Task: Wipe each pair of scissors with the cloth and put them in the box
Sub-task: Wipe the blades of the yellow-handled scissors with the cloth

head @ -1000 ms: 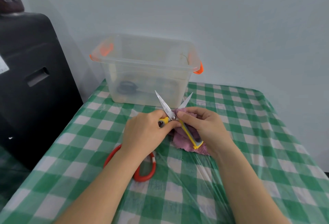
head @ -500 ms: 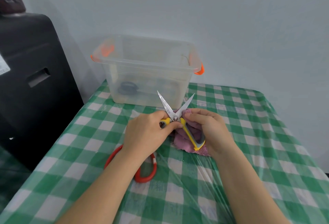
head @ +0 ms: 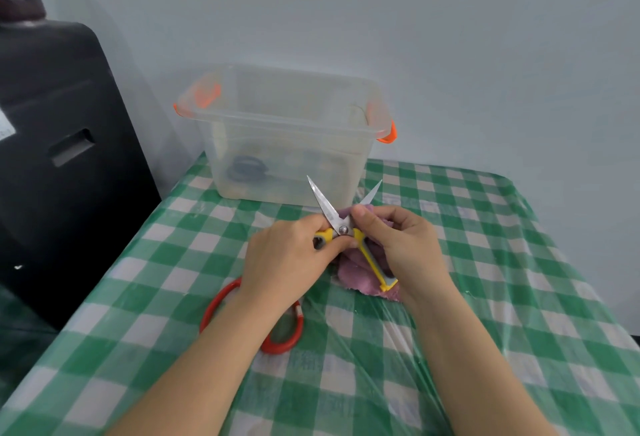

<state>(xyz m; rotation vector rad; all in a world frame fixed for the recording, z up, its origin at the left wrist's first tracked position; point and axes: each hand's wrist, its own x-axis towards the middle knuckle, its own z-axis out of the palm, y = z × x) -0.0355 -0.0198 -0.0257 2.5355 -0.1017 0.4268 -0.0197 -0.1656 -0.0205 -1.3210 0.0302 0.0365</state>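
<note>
Yellow-handled scissors (head: 341, 224) are held spread above the table, blades pointing away toward the box. My left hand (head: 284, 259) grips one yellow handle. My right hand (head: 401, 248) holds the purple cloth (head: 356, 280) bunched round the right blade near the pivot. The other handle hangs down over the cloth. A clear plastic box (head: 287, 138) with orange latches stands behind, with a dark pair of scissors (head: 247, 167) inside. Red-handled scissors (head: 277, 328) lie on the table under my left wrist, partly hidden.
The table carries a green and white checked cloth (head: 485, 297) under clear plastic film. A black cabinet (head: 62, 158) stands close at the left. A pale wall rises right behind the box.
The scissors have risen slightly toward the box and the blades have closed a little. My right hand with the cloth has slid up along the right blade.
</note>
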